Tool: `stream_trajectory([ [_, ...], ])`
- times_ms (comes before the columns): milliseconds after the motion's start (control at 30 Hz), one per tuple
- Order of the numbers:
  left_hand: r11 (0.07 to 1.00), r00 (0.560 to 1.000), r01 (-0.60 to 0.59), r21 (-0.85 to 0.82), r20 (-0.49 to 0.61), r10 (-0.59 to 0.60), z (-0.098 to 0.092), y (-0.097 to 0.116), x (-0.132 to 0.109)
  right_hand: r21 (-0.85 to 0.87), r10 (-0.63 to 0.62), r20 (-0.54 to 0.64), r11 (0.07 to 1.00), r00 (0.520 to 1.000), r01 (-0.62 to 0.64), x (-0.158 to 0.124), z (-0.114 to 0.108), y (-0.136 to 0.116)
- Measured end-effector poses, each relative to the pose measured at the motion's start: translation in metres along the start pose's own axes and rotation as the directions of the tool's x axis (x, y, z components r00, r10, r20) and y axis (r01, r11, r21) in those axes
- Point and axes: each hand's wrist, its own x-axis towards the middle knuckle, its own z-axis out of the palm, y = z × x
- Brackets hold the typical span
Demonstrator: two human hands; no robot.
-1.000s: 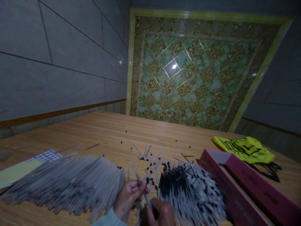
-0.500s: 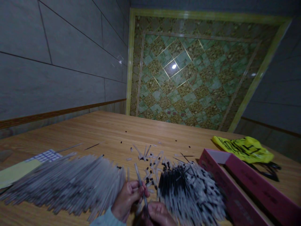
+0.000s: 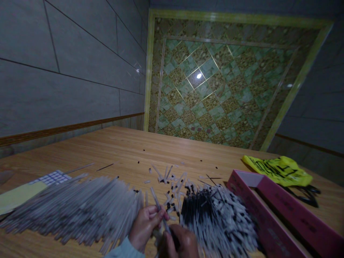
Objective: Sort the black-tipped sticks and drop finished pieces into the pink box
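Between the fingertips of my left hand (image 3: pixel 145 225) is a thin, translucent tube (image 3: pixel 155 197), slanting from upper left down toward my right hand (image 3: pixel 185 240). My right hand is closed at the tube's lower end; its fingers partly hide that end, and whether it also holds a dark piece there I cannot make out. Left of my hands lies a wide pile of long clear tubes (image 3: pixel 88 211). To their right is a pile of tubes with black and white ends (image 3: pixel 217 215). Small clear and black pieces (image 3: pixel 172 196) lie scattered just beyond my fingers.
An open dark-pink box (image 3: pixel 290 204) stands at the right, with a yellow plastic bag (image 3: pixel 282 172) behind it. At the left edge lie pale yellow and checked sheets (image 3: pixel 24 195). The wooden table (image 3: pixel 129 141) reaches toward a tiled wall.
My right hand has turned and shifted slightly up and right at the tube's lower end. The tube's upper tip has moved a little left. My left hand stays nearly in place.
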Motion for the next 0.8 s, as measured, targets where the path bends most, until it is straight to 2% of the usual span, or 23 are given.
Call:
stream_trajectory([
  [33,0.999,1.000,-0.010,-0.039,0.025,0.011,0.000,0.001,0.000,0.149,0.076,0.047,0.985,0.996,-0.083,0.001,0.000,-0.001],
  [67,0.996,0.998,-0.015,-0.091,0.051,0.020,-0.001,0.001,0.000,0.312,0.157,0.127,0.931,0.979,-0.189,0.003,-0.002,-0.002],
  [133,0.978,0.996,-0.003,-0.210,0.084,0.022,-0.001,0.002,-0.001,0.553,0.274,0.359,0.707,0.892,-0.440,0.006,-0.005,-0.003],
  [200,0.958,0.994,0.037,-0.286,0.110,-0.006,0.001,0.002,-0.002,0.614,0.276,0.563,0.491,0.779,-0.618,0.007,-0.007,-0.003],
  [233,0.951,0.991,0.059,-0.305,0.132,-0.020,0.002,0.001,-0.003,0.613,0.245,0.625,0.432,0.741,-0.661,0.007,-0.007,-0.003],
  [300,0.947,0.981,0.089,-0.310,0.190,-0.030,0.003,-0.001,-0.004,0.632,0.155,0.666,0.404,0.730,-0.662,0.006,-0.005,-0.003],
  [400,0.960,0.972,0.072,-0.270,0.236,-0.007,0.003,-0.004,-0.004,0.662,0.059,0.660,0.425,0.749,-0.617,0.006,-0.001,-0.003],
  [500,0.981,0.983,0.054,-0.187,0.184,-0.020,0.000,-0.006,-0.002,0.653,0.046,0.663,0.452,0.747,-0.607,0.009,-0.001,-0.002],
  [600,0.992,0.991,0.074,-0.097,0.121,-0.062,-0.002,-0.006,0.001,0.596,0.098,0.626,0.580,0.774,-0.556,0.011,-0.002,0.001],
  [700,0.996,0.994,0.075,-0.055,0.082,-0.070,0.000,-0.008,0.002,0.410,0.203,0.445,0.820,0.872,-0.400,0.008,-0.004,0.005],
  [767,0.997,0.997,0.070,-0.032,0.043,-0.068,0.002,-0.010,0.003,0.167,0.165,0.254,0.963,0.953,-0.211,0.005,-0.004,0.007],
  [800,0.997,0.998,0.067,-0.023,0.025,-0.066,0.002,-0.011,0.004,0.025,0.102,0.173,0.994,0.980,-0.108,0.003,-0.004,0.007],
])
